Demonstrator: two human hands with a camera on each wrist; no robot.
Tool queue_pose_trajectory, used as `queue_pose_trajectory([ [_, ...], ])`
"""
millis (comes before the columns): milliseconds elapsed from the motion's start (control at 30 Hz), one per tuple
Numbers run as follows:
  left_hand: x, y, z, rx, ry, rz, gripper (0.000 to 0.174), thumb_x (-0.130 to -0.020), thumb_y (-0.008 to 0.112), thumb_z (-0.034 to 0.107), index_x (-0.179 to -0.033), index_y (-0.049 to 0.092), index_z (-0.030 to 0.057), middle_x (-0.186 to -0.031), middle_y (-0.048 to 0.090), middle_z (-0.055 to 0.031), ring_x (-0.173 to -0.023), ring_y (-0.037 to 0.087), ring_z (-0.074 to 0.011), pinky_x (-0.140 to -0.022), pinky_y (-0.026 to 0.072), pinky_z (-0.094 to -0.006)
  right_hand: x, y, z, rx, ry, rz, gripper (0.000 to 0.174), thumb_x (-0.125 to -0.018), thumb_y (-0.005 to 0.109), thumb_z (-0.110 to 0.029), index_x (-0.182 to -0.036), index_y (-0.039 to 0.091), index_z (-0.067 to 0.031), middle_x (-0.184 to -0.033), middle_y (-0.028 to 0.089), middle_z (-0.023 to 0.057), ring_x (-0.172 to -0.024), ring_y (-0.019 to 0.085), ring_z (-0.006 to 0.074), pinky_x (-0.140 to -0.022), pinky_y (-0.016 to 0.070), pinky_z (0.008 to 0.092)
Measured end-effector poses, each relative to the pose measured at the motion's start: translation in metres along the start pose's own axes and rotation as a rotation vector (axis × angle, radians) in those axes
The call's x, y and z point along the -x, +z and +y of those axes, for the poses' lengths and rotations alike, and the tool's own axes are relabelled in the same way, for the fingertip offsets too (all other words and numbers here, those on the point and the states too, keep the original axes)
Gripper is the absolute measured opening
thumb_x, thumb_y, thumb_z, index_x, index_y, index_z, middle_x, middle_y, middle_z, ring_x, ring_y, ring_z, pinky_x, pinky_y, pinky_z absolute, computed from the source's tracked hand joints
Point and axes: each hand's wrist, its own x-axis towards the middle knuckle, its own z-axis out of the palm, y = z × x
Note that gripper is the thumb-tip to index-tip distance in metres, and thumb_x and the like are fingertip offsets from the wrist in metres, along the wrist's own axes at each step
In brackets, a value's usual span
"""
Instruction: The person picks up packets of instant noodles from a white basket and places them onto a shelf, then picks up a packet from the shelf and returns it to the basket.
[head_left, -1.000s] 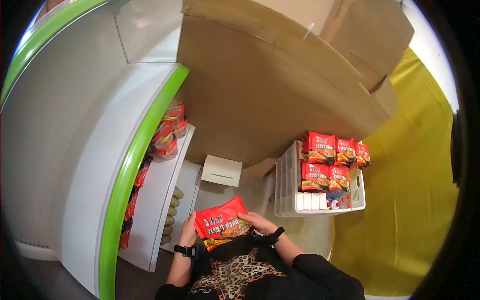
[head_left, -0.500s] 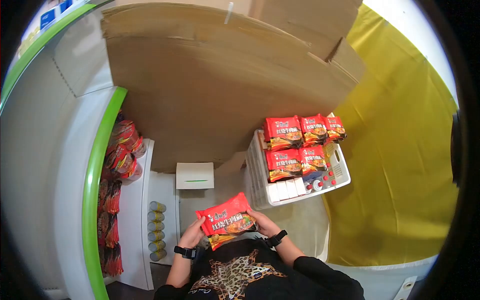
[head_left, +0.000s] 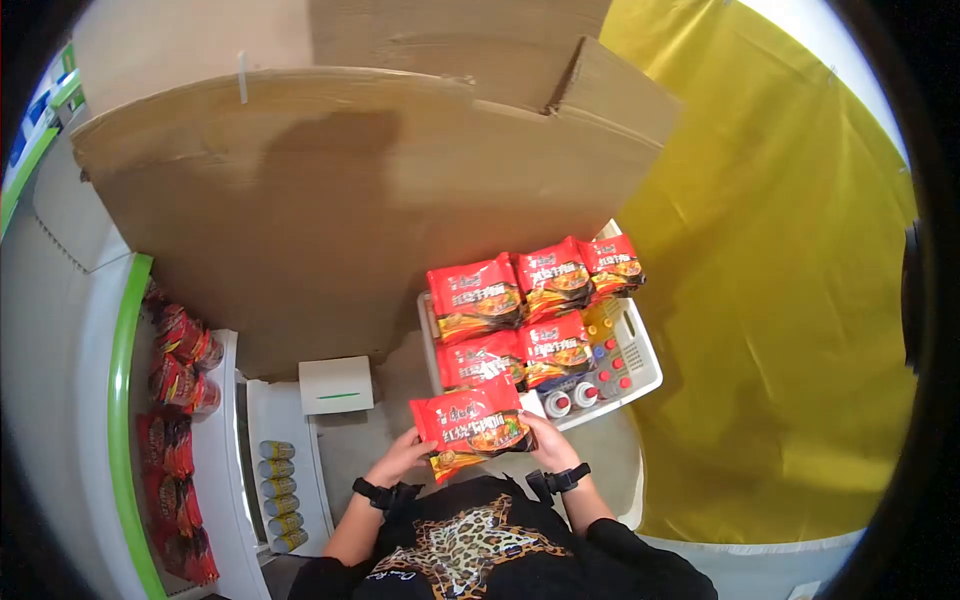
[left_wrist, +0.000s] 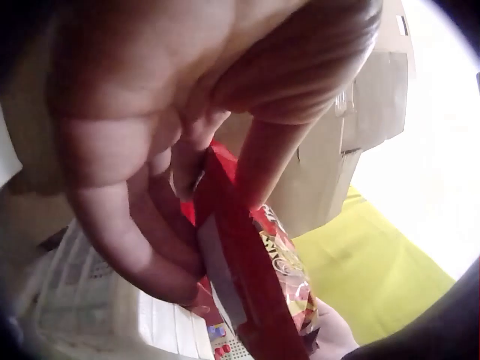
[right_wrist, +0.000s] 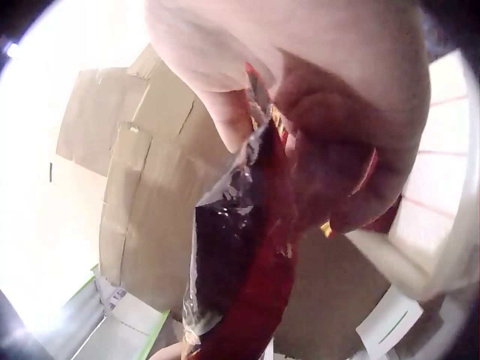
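Both hands hold one red instant-noodle packet (head_left: 473,428) in front of the chest. My left hand (head_left: 404,455) grips its left edge, and in the left wrist view the fingers (left_wrist: 142,247) curl round the packet's red edge (left_wrist: 232,277). My right hand (head_left: 546,445) grips the right end, its fingers (right_wrist: 337,172) wrapped over the packet (right_wrist: 240,277) in the right wrist view. Just beyond the held packet stands a white basket (head_left: 640,345) with several matching red packets (head_left: 520,300) stacked on it and red-capped bottles (head_left: 600,380) inside.
A large brown cardboard sheet (head_left: 330,200) leans behind the basket. A white shelf with a green edge (head_left: 120,400) at the left carries red packets (head_left: 180,350) and a row of cans (head_left: 278,495). A small white box (head_left: 336,385) lies on the floor. Yellow cloth (head_left: 780,300) hangs on the right.
The view has swung to the right, so the shelf has slid left and the basket has come nearer. Both hands kept the packet and carried it right, up to the basket's near edge.
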Motion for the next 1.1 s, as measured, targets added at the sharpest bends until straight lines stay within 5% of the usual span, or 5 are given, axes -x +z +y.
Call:
queue_pose_trajectory([
  [400,-0.155,0.119,0.034,-0.032,0.009,0.039,0.031,-0.082,0.049,0.012,-0.112,0.044,0.0055,-0.104,0.053,-0.0029,-0.094,0.052,-0.0126,-0.078,0.0436,-0.0273,-0.029,-0.133,-0.096,-0.049,-0.181,0.265,0.028,-0.081,0.045,-0.009,-0.107,0.049,-0.0006,-0.101,0.056,0.0057,-0.093,0.053,0.0165,-0.083,0.0405,0.0297],
  [633,-0.207,0.135,0.034,0.155,-0.047,0.111,0.021,-0.079,0.048,0.010,-0.099,0.048,0.0044,-0.073,0.053,-0.0006,-0.050,0.045,-0.0083,-0.044,0.0360,-0.0205,-0.062,-0.160,-0.109,0.128,-0.238,0.391,0.026,-0.082,0.042,-0.007,-0.103,0.053,0.0011,-0.094,0.059,0.0068,-0.085,0.056,0.0157,-0.076,0.0427,0.0265],
  [800,-0.207,0.137,0.035,0.113,0.018,0.115,0.021,-0.080,0.046,0.009,-0.099,0.048,0.0032,-0.076,0.054,-0.0012,-0.056,0.049,-0.0088,-0.047,0.0393,-0.0219,-0.086,-0.177,-0.093,0.649,-0.298,0.528,0.023,-0.082,0.044,-0.008,-0.098,0.056,0.0039,-0.090,0.059,0.0056,-0.081,0.053,0.0114,-0.073,0.0411,0.0240],
  [967,-0.194,0.146,0.040,0.118,0.105,0.073,0.033,-0.080,0.045,0.005,-0.113,0.044,0.0006,-0.105,0.054,-0.0074,-0.094,0.053,-0.0148,-0.078,0.0431,-0.0250,-0.087,-0.176,-0.085,0.333,-0.305,0.554,0.023,-0.083,0.048,-0.012,-0.098,0.057,0.0028,-0.090,0.059,0.0043,-0.081,0.053,0.0106,-0.073,0.0402,0.0228],
  [1100,-0.195,0.148,0.036,-0.030,0.095,0.095,0.033,-0.080,0.047,0.007,-0.112,0.045,0.0018,-0.101,0.054,-0.0055,-0.089,0.051,-0.0110,-0.074,0.0410,-0.0232,-0.080,-0.175,-0.089,0.397,-0.268,0.592,0.023,-0.083,0.048,-0.013,-0.098,0.056,0.0028,-0.091,0.059,0.0045,-0.081,0.053,0.0108,-0.073,0.0406,0.0228],
])
